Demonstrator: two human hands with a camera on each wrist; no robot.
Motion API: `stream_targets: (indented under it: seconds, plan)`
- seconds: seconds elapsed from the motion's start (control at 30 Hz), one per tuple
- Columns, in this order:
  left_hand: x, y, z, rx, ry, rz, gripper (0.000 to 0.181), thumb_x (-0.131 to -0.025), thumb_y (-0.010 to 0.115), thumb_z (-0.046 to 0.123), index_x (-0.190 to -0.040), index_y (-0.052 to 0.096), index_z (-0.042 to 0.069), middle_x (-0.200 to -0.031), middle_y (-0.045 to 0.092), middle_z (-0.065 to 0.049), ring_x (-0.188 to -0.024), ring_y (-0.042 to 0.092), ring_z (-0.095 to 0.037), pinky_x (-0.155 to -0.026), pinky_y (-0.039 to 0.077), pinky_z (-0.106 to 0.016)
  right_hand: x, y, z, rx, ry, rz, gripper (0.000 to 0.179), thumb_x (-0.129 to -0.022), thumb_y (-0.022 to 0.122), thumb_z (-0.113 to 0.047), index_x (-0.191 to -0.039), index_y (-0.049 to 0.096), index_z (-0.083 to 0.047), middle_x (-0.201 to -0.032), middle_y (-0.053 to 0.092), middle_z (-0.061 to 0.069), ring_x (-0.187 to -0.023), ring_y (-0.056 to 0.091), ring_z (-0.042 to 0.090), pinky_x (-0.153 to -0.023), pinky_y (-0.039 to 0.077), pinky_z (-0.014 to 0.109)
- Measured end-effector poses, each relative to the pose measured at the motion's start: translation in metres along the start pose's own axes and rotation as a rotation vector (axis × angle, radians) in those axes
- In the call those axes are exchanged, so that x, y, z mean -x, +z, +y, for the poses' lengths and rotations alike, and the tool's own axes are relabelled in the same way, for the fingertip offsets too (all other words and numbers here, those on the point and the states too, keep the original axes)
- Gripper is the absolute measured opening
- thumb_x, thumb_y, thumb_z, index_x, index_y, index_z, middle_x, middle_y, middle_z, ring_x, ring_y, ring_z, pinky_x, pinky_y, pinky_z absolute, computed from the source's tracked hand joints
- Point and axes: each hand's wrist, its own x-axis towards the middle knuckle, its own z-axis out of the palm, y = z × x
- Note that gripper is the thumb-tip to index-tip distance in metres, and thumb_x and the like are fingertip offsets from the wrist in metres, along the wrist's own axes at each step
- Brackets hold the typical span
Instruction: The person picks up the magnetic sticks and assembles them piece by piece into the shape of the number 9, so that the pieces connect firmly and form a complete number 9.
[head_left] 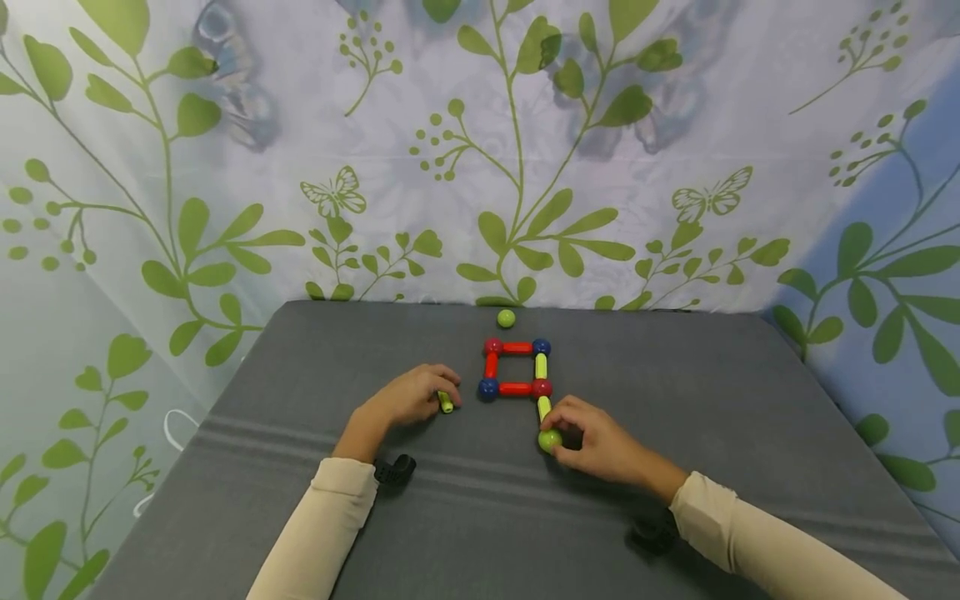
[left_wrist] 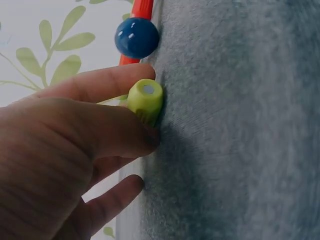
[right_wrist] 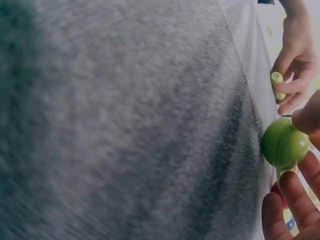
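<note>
A square of magnetic rods and balls lies flat on the grey table, with red rods point(head_left: 515, 389), a yellow-green rod point(head_left: 541, 367), blue balls point(head_left: 488, 388) and red balls point(head_left: 542, 388). From its near right corner another yellow-green rod point(head_left: 543, 408) runs toward me, ending at a green ball point(head_left: 550, 440). My right hand point(head_left: 600, 442) holds that ball between thumb and fingers. Left of the square, my left hand point(head_left: 411, 395) pinches a loose yellow-green magnetic rod point(left_wrist: 146, 100) close to the cloth; its silvery end shows in the left wrist view.
Beyond the square lies a second green ball point(head_left: 506, 318). Grey cloth covers the table point(head_left: 480, 517). A leaf-patterned curtain point(head_left: 420, 167) hangs behind the far edge. Dark straps point(head_left: 395, 469) sit at both wrists, and a white cable point(head_left: 178, 425) hangs by the left edge.
</note>
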Motion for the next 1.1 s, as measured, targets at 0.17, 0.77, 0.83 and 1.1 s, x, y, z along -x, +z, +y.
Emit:
stream_targets:
  seconds: [0.17,0.77,0.83,1.1]
  plan:
    - [-0.002,0.003,0.007,-0.017,0.014,-0.016,0.029,-0.087,0.067,-0.008,-0.104,0.078,0.013,-0.117,0.065,-0.004,-0.114,0.058,-0.026,-0.098,0.047,-0.045,0.001,0.004,0.0,-0.013,-0.018,-0.004,0.031,-0.082,0.081,0.002,-0.109,0.071,-0.01,-0.107,0.058,-0.002,-0.084,0.056,0.019,-0.07,0.052,0.033]
    - [-0.024,0.016,0.047,-0.01,0.114,-0.008,0.018,-0.092,0.077,0.017,-0.109,0.073,0.019,-0.105,0.064,0.008,-0.092,0.059,-0.011,-0.086,0.049,-0.029,0.003,0.009,0.0,-0.002,0.016,0.006,0.031,-0.082,0.079,0.003,-0.106,0.07,-0.015,-0.106,0.055,-0.002,-0.085,0.059,0.013,-0.073,0.055,0.031]
    - [-0.026,0.018,0.051,0.0,0.115,-0.011,0.018,-0.092,0.077,0.017,-0.109,0.073,0.019,-0.105,0.065,0.009,-0.091,0.06,-0.011,-0.085,0.049,-0.028,0.003,0.009,0.0,-0.013,0.034,0.014,0.032,-0.081,0.08,0.003,-0.106,0.069,-0.015,-0.106,0.055,-0.002,-0.086,0.06,0.012,-0.074,0.056,0.031]
    - [-0.028,0.026,0.06,-0.013,0.129,-0.02,0.017,-0.091,0.079,0.022,-0.108,0.074,0.02,-0.103,0.067,0.008,-0.089,0.06,-0.01,-0.083,0.048,-0.026,0.004,0.012,-0.002,0.005,0.077,0.044,0.034,-0.08,0.083,-0.002,-0.105,0.064,-0.015,-0.102,0.054,-0.003,-0.085,0.06,0.009,-0.073,0.056,0.028]
